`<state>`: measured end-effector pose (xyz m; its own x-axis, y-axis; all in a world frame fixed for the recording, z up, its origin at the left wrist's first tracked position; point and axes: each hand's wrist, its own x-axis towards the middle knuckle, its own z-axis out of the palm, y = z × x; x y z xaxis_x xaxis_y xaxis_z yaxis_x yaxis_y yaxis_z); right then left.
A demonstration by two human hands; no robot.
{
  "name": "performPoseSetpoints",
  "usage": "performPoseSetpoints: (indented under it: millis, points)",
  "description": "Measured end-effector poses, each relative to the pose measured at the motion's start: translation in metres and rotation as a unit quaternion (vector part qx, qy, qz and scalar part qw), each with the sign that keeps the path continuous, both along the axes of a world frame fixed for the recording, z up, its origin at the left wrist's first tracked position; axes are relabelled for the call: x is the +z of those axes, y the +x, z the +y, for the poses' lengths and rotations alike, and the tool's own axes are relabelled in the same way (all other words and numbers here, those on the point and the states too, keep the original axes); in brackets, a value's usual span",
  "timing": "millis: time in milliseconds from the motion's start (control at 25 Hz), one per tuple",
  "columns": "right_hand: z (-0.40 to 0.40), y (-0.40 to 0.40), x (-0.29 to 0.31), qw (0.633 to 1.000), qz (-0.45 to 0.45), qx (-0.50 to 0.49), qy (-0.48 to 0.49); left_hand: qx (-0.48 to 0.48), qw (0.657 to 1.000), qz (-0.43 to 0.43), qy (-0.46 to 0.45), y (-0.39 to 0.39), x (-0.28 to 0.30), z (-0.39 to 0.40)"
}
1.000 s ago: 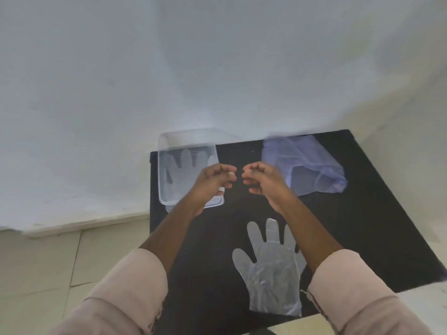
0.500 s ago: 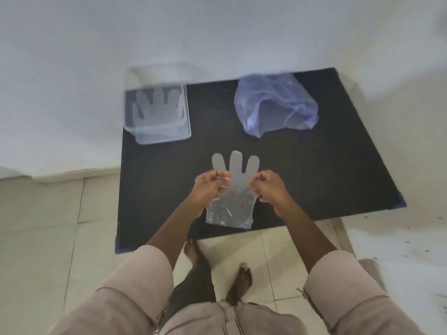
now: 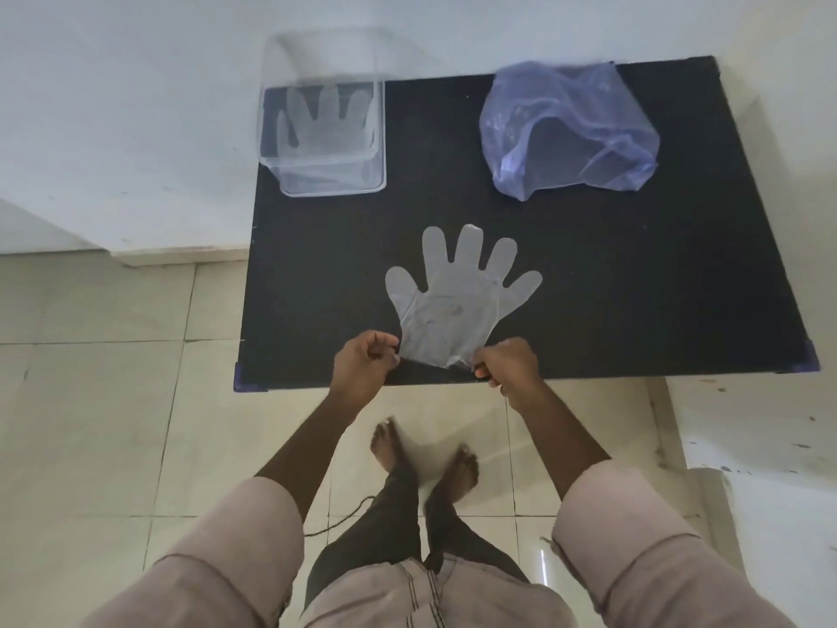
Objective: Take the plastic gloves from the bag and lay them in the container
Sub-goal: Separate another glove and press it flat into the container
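A clear plastic glove lies spread flat on the black table, fingers pointing away from me. My left hand pinches the left corner of its cuff and my right hand pinches the right corner, both at the table's near edge. A clear plastic container stands at the table's far left corner with another clear glove lying flat inside it. A crumpled bluish plastic bag sits at the far right of the table.
The table stands against a white wall. Pale floor tiles surround it. My bare feet stand on the floor just before the table's near edge, with a thin dark cord beside them.
My hands came back from mid-table to the near edge and took hold of the glove's cuff. The glove now lies spread flat. The camera view tilted down toward the floor.
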<state>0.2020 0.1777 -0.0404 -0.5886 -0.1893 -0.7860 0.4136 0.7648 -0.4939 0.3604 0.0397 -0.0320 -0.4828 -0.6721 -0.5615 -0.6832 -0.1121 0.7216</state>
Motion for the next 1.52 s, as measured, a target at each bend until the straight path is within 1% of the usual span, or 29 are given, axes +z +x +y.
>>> performPoseSetpoints:
  millis: [80,160,240,320,400,480,560,600,640,680,720,760,800,840,880,920,960,1000,1040,1080,1160,1280,1360,1440,1520]
  points:
    - [0.005,-0.005,0.006,0.986,-0.101,-0.110,-0.077,-0.074,0.988,-0.039,-0.130,0.010,-0.008,0.006]
    - [0.010,-0.009,0.015,0.966,-0.167,-0.159,-0.117,-0.143,0.966,-0.062,-0.208,0.013,-0.012,0.013]
    - [0.013,-0.013,0.017,0.948,-0.216,-0.182,-0.145,-0.157,0.959,-0.065,-0.227,0.006,-0.014,0.019]
    - [0.015,-0.014,0.020,0.932,-0.247,-0.208,-0.164,-0.141,0.959,-0.061,-0.237,-0.002,-0.017,0.024]
    - [0.016,-0.013,0.024,0.923,-0.257,-0.224,-0.176,-0.100,0.964,-0.050,-0.239,-0.010,-0.018,0.026]
    - [0.016,-0.012,0.025,0.919,-0.261,-0.235,-0.180,-0.056,0.970,-0.017,-0.237,-0.017,-0.019,0.022]
    - [0.018,-0.013,0.025,0.917,-0.260,-0.240,-0.186,-0.045,0.971,0.024,-0.235,-0.022,-0.019,0.016]
    - [0.019,-0.014,0.024,0.922,-0.248,-0.234,-0.184,-0.053,0.968,0.038,-0.240,-0.024,-0.019,0.013]
    - [0.023,-0.014,0.024,0.937,-0.212,-0.214,-0.176,-0.064,0.966,0.046,-0.247,-0.026,-0.020,0.010]
    - [0.028,-0.014,0.022,0.962,-0.141,-0.170,-0.163,-0.074,0.964,0.048,-0.252,-0.027,-0.021,0.007]
    - [0.034,-0.014,0.019,0.982,-0.042,-0.109,-0.149,-0.084,0.962,0.048,-0.254,-0.028,-0.021,0.005]
    - [0.042,-0.013,0.016,0.988,0.065,-0.030,-0.133,-0.091,0.961,0.048,-0.257,-0.029,-0.020,0.002]
    - [0.050,-0.012,0.014,0.978,0.160,0.066,-0.116,-0.095,0.960,0.049,-0.260,-0.029,-0.019,0.000]
    - [0.056,-0.013,0.010,0.956,0.226,0.163,-0.094,-0.098,0.960,0.048,-0.259,-0.030,-0.018,-0.002]
    - [0.060,-0.013,0.006,0.928,0.269,0.248,-0.067,-0.099,0.961,0.045,-0.255,-0.030,-0.017,-0.004]
    - [0.061,-0.013,0.003,0.902,0.294,0.314,-0.043,-0.099,0.962,0.041,-0.250,-0.031,-0.016,-0.006]
    - [0.059,-0.011,0.001,0.880,0.311,0.359,-0.024,-0.097,0.964,0.039,-0.246,-0.031,-0.016,-0.006]
    - [0.056,-0.009,-0.002,0.865,0.323,0.385,-0.012,-0.094,0.965,0.038,-0.243,-0.032,-0.016,-0.007]
    - [0.053,-0.007,-0.005,0.856,0.336,0.392,-0.009,-0.092,0.965,0.040,-0.241,-0.032,-0.016,-0.008]
    - [0.050,-0.004,-0.007,0.856,0.350,0.381,-0.014,-0.092,0.965,0.043,-0.240,-0.033,-0.016,-0.009]
    - [0.045,-0.001,-0.010,0.867,0.379,0.322,-0.043,-0.098,0.966,0.049,-0.233,-0.036,-0.015,-0.012]
    - [0.035,0.001,-0.008,0.868,0.430,0.211,-0.128,-0.103,0.969,0.053,-0.220,-0.038,-0.010,-0.016]
    - [0.027,-0.002,-0.003,0.861,0.451,0.160,-0.171,-0.101,0.968,0.079,-0.214,-0.040,-0.003,-0.018]
    - [0.018,-0.009,0.005,0.851,0.474,0.133,-0.182,-0.092,0.968,0.119,-0.199,-0.043,0.007,-0.023]
    - [0.010,-0.020,0.018,0.844,0.486,0.121,-0.192,-0.082,0.973,0.143,-0.161,-0.050,0.023,-0.027]
